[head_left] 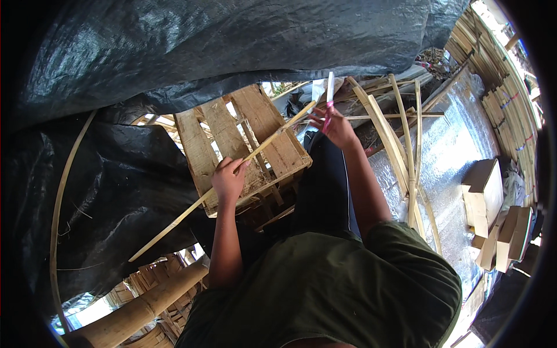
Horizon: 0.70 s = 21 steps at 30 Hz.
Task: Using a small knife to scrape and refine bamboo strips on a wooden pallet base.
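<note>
A long, thin bamboo strip [174, 223] slants from the lower left up to the right, above a wooden slatted crate [220, 130]. My left hand [228, 178] is closed around the strip near its middle, over the crate's near side. Beyond the crate's right side, my right hand [336, 130] grips a knife [331, 88] with a pink handle, its pale blade pointing away from me. The strip's far end is close to the knife and the fingers of that hand; whether they touch is hard to tell.
Dark plastic sheeting [232, 37] hangs across the far side and down the left. Several bamboo strips [411, 145] lean at the right, beside a silvery sheet [458, 127] and cardboard boxes [484, 194]. A thick bamboo pole [139, 307] lies at lower left.
</note>
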Available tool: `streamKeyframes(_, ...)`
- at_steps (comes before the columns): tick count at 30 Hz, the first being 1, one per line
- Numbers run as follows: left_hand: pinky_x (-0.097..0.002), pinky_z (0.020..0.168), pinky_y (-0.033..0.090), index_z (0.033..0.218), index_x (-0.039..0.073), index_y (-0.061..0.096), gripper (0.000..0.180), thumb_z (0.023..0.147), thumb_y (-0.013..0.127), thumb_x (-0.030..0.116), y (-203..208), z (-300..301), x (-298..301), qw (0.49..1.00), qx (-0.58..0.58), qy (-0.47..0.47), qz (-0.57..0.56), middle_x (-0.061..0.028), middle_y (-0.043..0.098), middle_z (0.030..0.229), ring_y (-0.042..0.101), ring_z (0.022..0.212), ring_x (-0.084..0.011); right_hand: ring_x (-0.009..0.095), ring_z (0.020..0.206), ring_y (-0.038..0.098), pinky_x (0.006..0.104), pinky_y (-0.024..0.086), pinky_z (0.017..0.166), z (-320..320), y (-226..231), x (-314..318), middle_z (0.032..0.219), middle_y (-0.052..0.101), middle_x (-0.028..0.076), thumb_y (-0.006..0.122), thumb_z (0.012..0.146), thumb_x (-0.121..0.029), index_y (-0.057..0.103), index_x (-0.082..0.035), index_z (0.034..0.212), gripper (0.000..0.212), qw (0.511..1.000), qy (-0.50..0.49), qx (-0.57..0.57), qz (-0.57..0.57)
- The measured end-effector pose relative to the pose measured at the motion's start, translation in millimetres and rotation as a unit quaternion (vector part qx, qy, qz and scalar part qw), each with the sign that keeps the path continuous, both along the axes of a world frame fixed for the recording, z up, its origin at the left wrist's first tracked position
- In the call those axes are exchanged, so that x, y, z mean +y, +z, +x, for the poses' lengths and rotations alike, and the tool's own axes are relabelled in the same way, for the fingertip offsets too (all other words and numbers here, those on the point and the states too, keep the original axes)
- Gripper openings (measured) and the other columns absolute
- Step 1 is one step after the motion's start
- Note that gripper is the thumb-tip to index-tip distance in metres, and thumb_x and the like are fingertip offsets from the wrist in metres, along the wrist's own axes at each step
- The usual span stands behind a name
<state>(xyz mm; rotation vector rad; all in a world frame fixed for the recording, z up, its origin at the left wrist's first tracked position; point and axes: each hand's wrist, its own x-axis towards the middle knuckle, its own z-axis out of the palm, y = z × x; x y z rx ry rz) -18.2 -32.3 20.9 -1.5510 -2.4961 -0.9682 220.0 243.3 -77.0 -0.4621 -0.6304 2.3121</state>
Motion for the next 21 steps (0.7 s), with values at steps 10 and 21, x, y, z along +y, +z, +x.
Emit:
streamKeyframes(10,-0.0389,0.065,0.049,0.103,0.007,0.076,0.026,0.084,0.077,0.025,7.8,5.1,-4.9,0.997,-0.035,-0.048,-0.05,-0.01,0.059,0.078,0.061,0.071,-0.0294,0.034,0.108,0.064,0.0541,0.053,0.097,-36.7,35.7,-44.3,0.11,0.061,0.016,0.043,0.107,-0.023,0.053,0.0,0.114,0.026,0.998,-0.039,-0.046,0.019)
streamKeyframes(21,-0.0401,0.076,0.052,0.106,0.006,0.073,0.032,0.082,0.078,0.026,23.2,-21.3,-70.8,0.998,-0.045,0.036,-0.029,-0.0116,0.068,0.094,0.065,0.087,-0.0331,0.033,0.105,0.063,0.0569,0.053,0.1,-32.4,43.1,0.6,0.109,0.058,0.016,0.042,0.107,-0.026,0.051,0.003,0.111,0.031,0.997,-0.057,-0.052,0.025)
